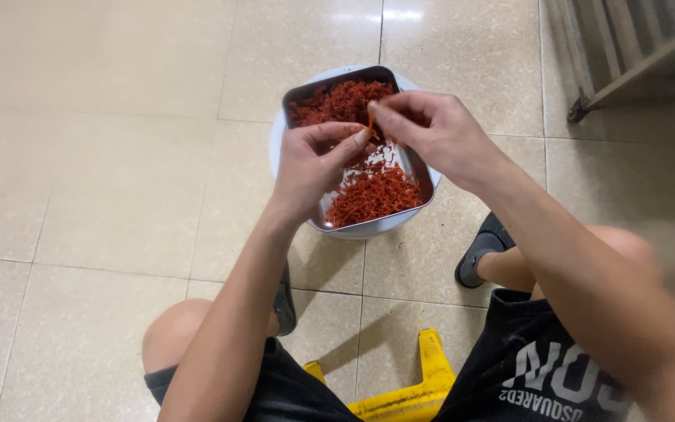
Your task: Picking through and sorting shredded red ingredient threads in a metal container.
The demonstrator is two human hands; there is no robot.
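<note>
- Yellow plastic, nearest of all: a stool (416, 391) shows between the person's knees at the bottom edge, with black shorts (556, 367) on both thighs.
- A dark slipper (480, 248) sits on the right foot, to the right of the tray; another dark slipper (283, 301) shows partly behind the left forearm.
- The left hand (310, 168) is raised over the near left part of the tray, fingers curled in, thumb and forefinger pinched on the lower end of a thin red strand (370, 125).
- The right hand (431, 129) hangs just beside it, over the tray's right side, its thumb and forefinger closed on the upper end of the same strand; the two hands' fingertips nearly meet.
- Below the hands lies a rectangular metal tray (423, 173), set at a slant, resting on a round white basin (276, 141) whose rim shows around it.
- In the tray, one heap of red shreds (376, 195) fills the near end and a darker heap of red pieces (337, 101) fills the far end, with a bare metal patch between them, sprinkled with loose bits.
- The floor (103, 156) is glossy cream tile.
- Farthest, at the top right corner, stands the foot of a metal rack (611, 70).
</note>
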